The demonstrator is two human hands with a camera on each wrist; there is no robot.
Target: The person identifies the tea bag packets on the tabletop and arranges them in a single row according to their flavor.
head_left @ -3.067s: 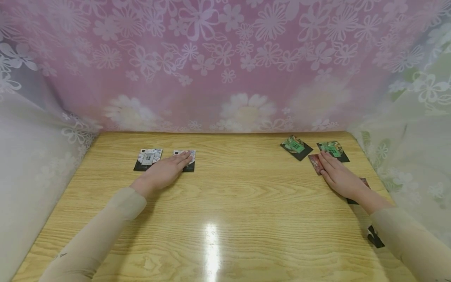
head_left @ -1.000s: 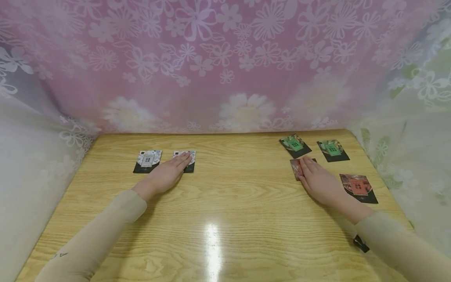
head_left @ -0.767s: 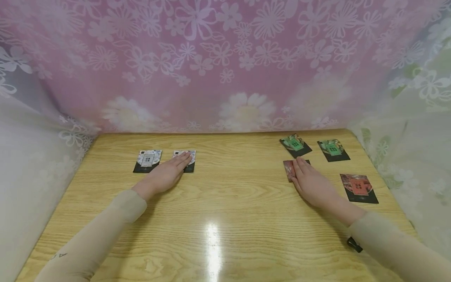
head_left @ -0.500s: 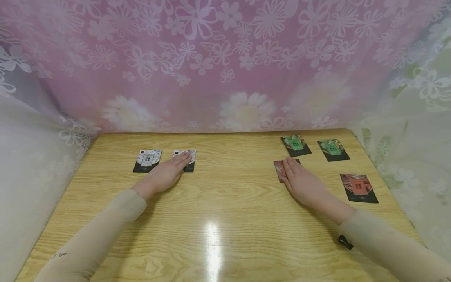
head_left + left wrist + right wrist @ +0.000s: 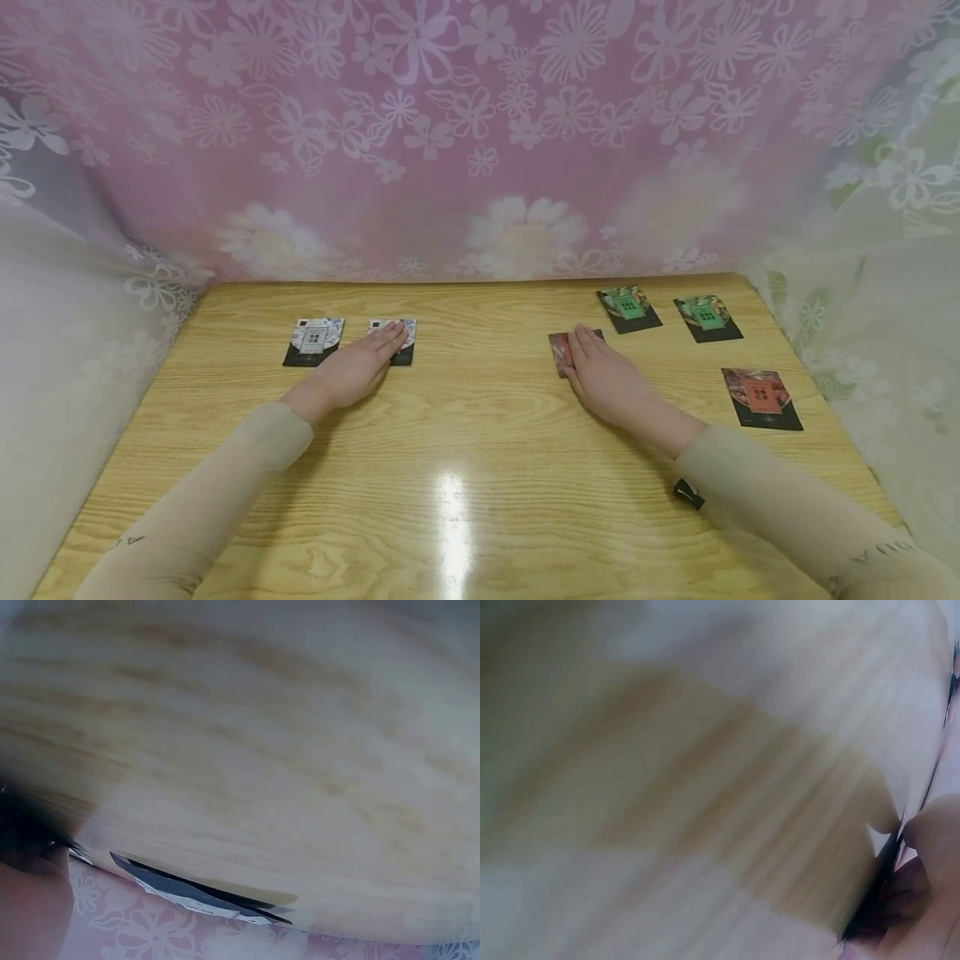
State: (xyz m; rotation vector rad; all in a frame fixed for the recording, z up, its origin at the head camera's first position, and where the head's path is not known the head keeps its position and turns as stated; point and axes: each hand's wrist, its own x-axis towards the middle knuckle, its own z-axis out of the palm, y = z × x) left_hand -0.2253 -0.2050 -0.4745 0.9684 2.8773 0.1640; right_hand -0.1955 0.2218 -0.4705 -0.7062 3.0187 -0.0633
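My left hand (image 5: pixel 351 367) rests with straight fingers on a white-and-black flat packet (image 5: pixel 405 358), covering most of it. Just left of it lies a matching white packet (image 5: pixel 313 340), also visible edge-on in the left wrist view. My right hand (image 5: pixel 611 383) presses its extended fingers on a red-and-black packet (image 5: pixel 558 354), right of the table's middle. Only the left side and a top corner of that packet show. Behind it lies a green-and-black packet (image 5: pixel 629 308), with a second green packet (image 5: pixel 707 318) farther right. Another red packet (image 5: pixel 762 398) lies near the right edge.
The wood-grain table (image 5: pixel 480 433) reaches back to a pink floral cloth (image 5: pixel 480 167). Whitish floral sheets flank both sides. A small black object (image 5: pixel 688 494) shows at the right sleeve. Bare tabletop lies between the two hands.
My right hand has slid the red packet leftward from beside the right green packet. The other red packet is now uncovered, and the left green packet has turned slightly. My left hand has stayed.
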